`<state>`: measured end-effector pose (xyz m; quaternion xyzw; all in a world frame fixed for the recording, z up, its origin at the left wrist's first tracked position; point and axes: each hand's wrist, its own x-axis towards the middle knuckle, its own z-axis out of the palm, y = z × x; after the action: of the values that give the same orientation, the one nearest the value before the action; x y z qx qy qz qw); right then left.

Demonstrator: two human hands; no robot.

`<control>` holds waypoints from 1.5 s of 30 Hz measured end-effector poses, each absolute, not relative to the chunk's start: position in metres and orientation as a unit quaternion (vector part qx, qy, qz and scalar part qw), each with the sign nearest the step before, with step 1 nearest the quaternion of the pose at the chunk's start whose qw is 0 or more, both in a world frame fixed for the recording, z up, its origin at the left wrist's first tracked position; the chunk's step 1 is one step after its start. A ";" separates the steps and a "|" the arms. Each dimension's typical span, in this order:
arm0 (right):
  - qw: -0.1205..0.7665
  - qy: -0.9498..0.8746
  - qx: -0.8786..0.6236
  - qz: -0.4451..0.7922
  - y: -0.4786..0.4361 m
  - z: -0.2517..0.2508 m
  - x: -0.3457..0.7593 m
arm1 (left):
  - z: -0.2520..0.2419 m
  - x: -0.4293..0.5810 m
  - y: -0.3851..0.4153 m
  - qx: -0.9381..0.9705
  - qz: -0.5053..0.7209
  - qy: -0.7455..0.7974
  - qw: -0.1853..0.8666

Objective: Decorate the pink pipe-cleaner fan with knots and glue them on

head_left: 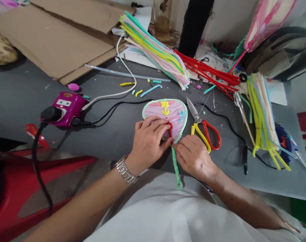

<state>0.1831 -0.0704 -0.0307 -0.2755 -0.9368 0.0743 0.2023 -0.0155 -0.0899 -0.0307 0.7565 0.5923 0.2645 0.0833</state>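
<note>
A pipe-cleaner hand fan (153, 109) lies at the table's front edge, its striped pink and lilac face rimmed in mint green. A yellow flower (165, 107) and a blue flower (182, 116) decorate it. Its green twisted handle (175, 164) points toward me and ends in a small loop. My left hand (153, 137) rests over the lower left of the fan, fingers bent and closed on a red pipe cleaner (170, 129). Beside the fan's base, my right hand (193, 154) is closed in a pinch at the lower end of that red piece; its fingertips are partly hidden.
Scissors (197, 116) with red and yellow handles lie just right of the fan. Pipe-cleaner bundles (158, 50) and red pipe cleaners (213, 72) are behind; another bundle (265, 114) is at right. A purple power adapter (67, 109) with cables, and cardboard (59, 40), occupy the left.
</note>
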 end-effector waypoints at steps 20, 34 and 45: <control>0.196 -0.944 -0.261 0.049 -0.073 -0.033 0.182 | -0.027 -0.018 -0.093 0.798 0.215 0.559 0.066; 0.180 -0.945 -0.268 0.055 -0.071 -0.027 0.180 | -0.023 -0.026 -0.090 0.815 0.180 0.544 0.083; 0.204 -0.944 -0.256 0.052 -0.072 -0.032 0.184 | -0.024 -0.039 -0.082 0.762 0.288 0.556 0.163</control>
<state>0.1840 -0.0717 -0.0324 -0.2561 -0.9435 0.0524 0.2037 -0.0387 -0.0818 -0.0238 0.7623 0.5561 0.2881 0.1631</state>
